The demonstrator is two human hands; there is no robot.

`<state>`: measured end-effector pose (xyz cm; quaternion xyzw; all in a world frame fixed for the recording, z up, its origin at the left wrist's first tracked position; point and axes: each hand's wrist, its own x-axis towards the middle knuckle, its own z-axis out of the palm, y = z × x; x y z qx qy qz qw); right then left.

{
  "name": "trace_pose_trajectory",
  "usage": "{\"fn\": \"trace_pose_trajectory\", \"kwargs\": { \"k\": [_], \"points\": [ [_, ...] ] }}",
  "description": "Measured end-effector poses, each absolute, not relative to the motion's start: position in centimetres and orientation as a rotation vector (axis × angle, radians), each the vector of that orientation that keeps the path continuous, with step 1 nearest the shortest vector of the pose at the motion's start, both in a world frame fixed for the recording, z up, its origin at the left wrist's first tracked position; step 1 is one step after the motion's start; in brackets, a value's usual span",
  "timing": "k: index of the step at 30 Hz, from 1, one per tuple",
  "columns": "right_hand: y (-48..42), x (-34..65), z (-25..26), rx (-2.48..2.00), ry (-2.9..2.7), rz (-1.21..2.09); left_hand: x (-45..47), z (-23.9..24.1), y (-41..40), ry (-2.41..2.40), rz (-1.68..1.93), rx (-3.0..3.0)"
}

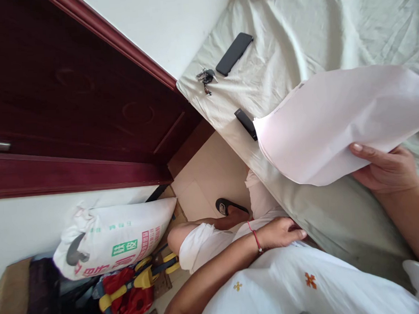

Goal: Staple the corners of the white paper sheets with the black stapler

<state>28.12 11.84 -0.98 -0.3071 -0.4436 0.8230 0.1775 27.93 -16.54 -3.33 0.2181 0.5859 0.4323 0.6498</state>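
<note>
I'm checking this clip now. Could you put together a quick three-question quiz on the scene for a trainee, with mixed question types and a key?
1. Multiple choice: which hand holds the white paper?
a) left
b) right
c) both

2. True or false: the bunch of keys lies on the pale green cloth.

3. Fill in the blank: the bracelet at the wrist of the left hand is ____ in colour.

Key:
1. b, the right hand
2. True
3. red
</note>
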Motion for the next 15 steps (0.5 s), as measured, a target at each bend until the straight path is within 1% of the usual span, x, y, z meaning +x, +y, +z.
{"fn": "trace_pose_trajectory", "kwargs": {
  "k": [5,8,11,15],
  "points": [
    [11.7,28.4,-1.0,-0.875,-1.263,2.333,27.3,-1.6,-15.7,1.359,1.245,-0.011],
    [11.8,28.5,-0.8,-0.901,-1.257,2.337,25.9,-0.7,-16.3,1.431,1.301,-0.239],
    [12.2,28.9,-0.9,-0.897,-1.279,2.388,23.4,0.2,-17.3,1.688,1.364,-0.259],
    [12.3,30.0,-1.4,-0.867,-1.431,2.488,19.4,1.4,-17.8,1.998,1.693,-0.059]
  ]
}}
